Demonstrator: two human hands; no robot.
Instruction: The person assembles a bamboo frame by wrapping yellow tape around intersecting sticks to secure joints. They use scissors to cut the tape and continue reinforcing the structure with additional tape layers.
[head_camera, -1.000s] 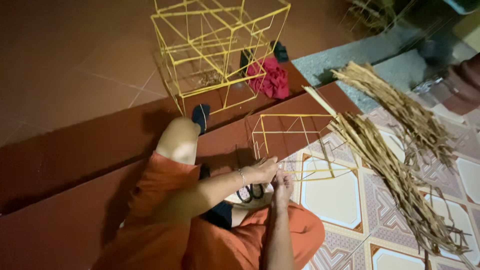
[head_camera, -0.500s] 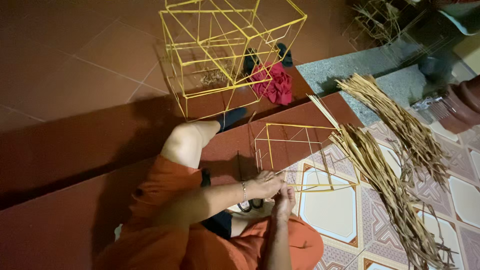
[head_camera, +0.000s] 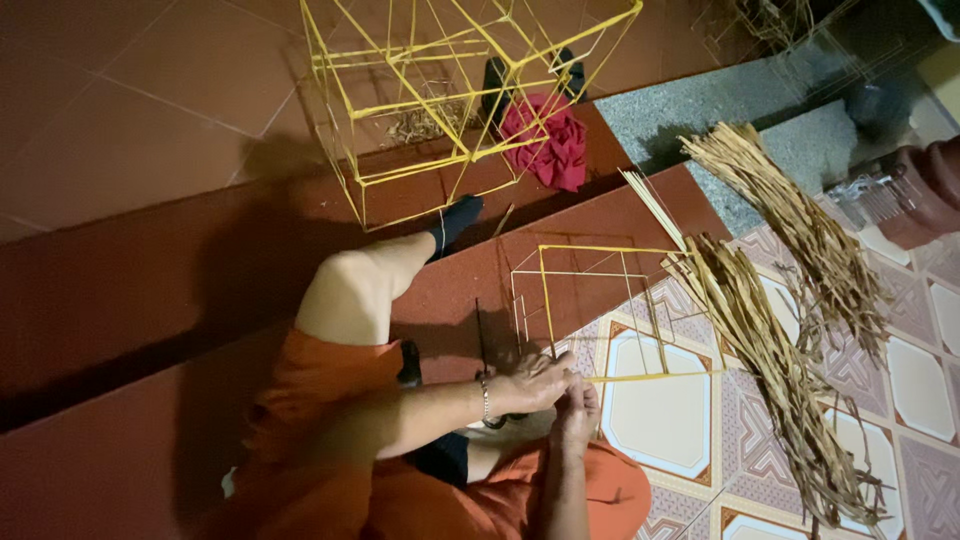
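Low in the head view, above the person's orange-clad lap, the left hand (head_camera: 535, 388) reaches in from the left with its forearm level, and the right hand (head_camera: 578, 410) comes up from below, the two touching. Both are pinched on the near corner of a small yellow stick frame (head_camera: 590, 290), which stands on the floor just beyond them. A thin yellow strip (head_camera: 655, 377) runs rightward from the fingers toward a bundle of dry straw (head_camera: 770, 360). A larger yellow frame (head_camera: 450, 90) stands farther away, beside a red cloth (head_camera: 548, 140).

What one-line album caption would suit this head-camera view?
Seated in orange clothes, both hands, left hand and right hand, pinch a small yellow stick frame beside dried straw-coloured strips.
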